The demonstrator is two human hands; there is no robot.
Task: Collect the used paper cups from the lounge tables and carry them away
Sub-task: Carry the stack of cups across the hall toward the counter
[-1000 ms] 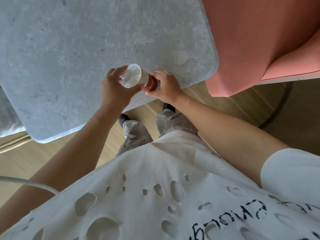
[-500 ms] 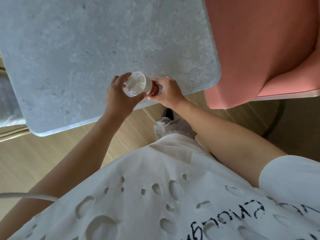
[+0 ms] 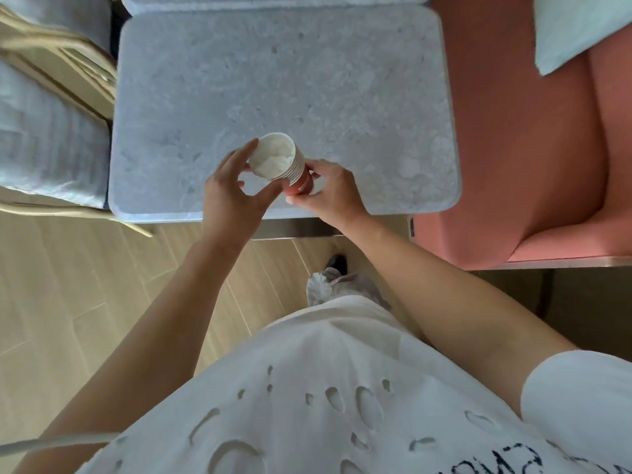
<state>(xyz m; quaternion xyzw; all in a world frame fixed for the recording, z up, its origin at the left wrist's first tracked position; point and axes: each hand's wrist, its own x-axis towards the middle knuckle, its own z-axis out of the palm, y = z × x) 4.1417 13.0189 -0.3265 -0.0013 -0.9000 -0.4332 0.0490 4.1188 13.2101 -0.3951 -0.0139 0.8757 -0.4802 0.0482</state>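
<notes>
Stack of paper cups is held above the table, tilted, red base pinched in right hand fingers. Left hand fingers spread, tips just beside the rim. Rim should be cupped before carrying, lest stack slip.

The desk has a matt, mottled grey stone-look top with a faintly pitted surface. The paper cups are ridged along their stacked rims, matt white inside and red outside, with crumpled white paper in the top one. The floor is pale wood-look planking, and the seat wears smooth salmon upholstery.
</notes>
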